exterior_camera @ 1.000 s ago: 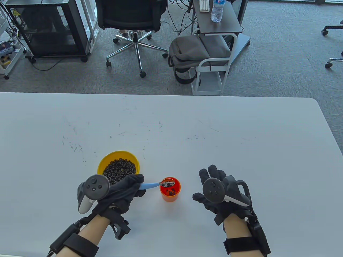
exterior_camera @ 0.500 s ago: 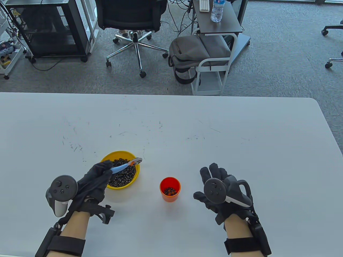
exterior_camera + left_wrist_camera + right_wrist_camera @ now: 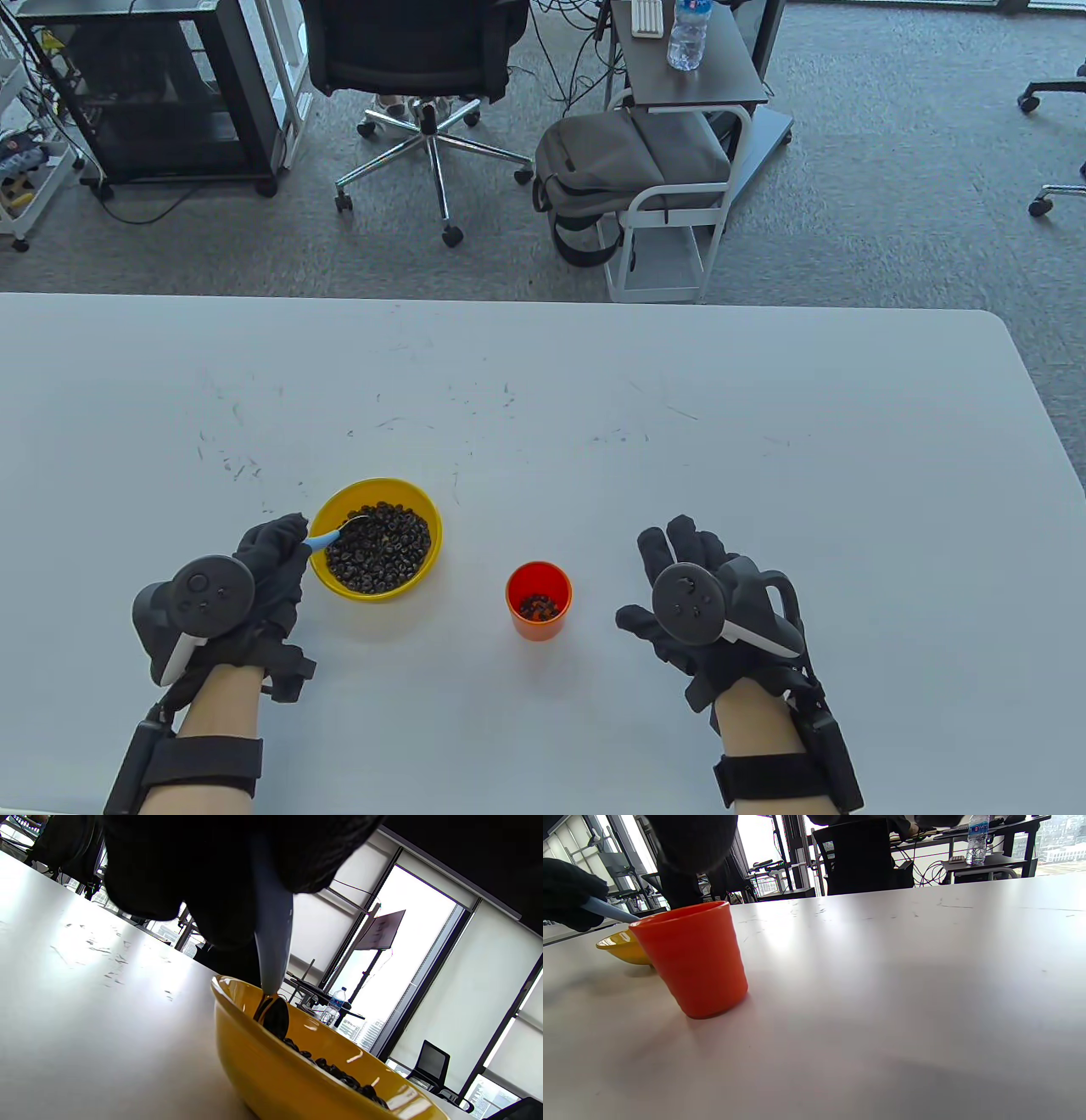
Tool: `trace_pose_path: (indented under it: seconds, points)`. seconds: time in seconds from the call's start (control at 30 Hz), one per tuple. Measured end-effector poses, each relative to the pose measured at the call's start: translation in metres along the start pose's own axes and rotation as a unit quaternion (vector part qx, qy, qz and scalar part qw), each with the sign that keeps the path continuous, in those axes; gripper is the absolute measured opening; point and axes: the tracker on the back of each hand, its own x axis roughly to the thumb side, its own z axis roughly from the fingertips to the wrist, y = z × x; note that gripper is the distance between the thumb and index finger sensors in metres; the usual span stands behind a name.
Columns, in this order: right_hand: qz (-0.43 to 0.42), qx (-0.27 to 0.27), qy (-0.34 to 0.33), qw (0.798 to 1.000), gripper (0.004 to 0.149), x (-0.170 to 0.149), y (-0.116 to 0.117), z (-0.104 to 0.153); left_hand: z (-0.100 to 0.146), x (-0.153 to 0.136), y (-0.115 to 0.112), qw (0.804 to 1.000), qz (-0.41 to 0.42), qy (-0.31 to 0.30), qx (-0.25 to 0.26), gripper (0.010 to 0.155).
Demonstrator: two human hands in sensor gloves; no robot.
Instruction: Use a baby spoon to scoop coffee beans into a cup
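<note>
A yellow bowl of coffee beans sits on the white table, left of an orange cup with a few beans at its bottom. My left hand grips the blue handle of the baby spoon just left of the bowl. The spoon's metal tip dips into the beans at the bowl's left edge, shown close in the left wrist view. My right hand rests flat and open on the table, right of the cup, holding nothing. The cup and bowl also show in the right wrist view.
The white table carries pen scuffs across its middle. Beyond its far edge stand an office chair, a grey backpack on a white cart, and a side table with a water bottle.
My left hand carried the spoon from over the orange cup back left across the bowl. It now dips the spoon tip into the beans at the bowl's left side. My right hand stayed still.
</note>
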Motion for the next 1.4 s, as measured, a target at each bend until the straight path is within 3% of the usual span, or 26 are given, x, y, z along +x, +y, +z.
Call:
trace_pose_path:
  seconds: [0.1,0.53,0.97,1.4]
  points:
    - [0.000,0.002,-0.001,1.000,0.086,0.000,0.000,0.000,-0.001,-0.001,-0.002,1.000,-0.019,-0.002,-0.012,0.043]
    - [-0.001,0.011,-0.002,1.000,0.086,0.002,0.000,-0.001,-0.002,-0.021,-0.004,0.988,0.112,0.100,-0.045,0.042]
    - [-0.002,0.023,0.001,1.000,0.085,0.003,0.001,-0.001,0.003,-0.041,-0.019,0.947,0.229,0.214,-0.075,0.043]
    - [0.001,0.027,0.002,1.000,0.085,0.004,0.001,-0.002,0.007,-0.049,-0.024,0.913,0.310,0.257,-0.067,0.043]
